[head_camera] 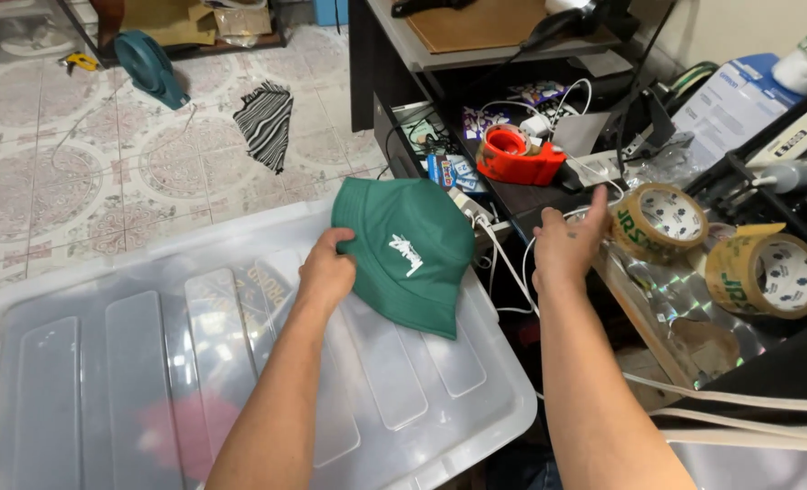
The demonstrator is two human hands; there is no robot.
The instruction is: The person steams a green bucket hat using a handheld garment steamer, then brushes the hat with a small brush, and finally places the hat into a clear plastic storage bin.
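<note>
My left hand point(326, 272) pinches the green hat point(405, 251) on the clear bin lid point(131, 363), so I should hold it flat while my open right hand point(569, 247) touches the tape roll point(659, 220).

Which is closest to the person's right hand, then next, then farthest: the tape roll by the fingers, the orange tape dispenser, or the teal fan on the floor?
From the right hand:
1. Tape roll, just right of the fingers, possibly touching.
2. Orange tape dispenser, up on the dark shelf behind.
3. Teal fan, far off on the tiled floor, upper left.
</note>
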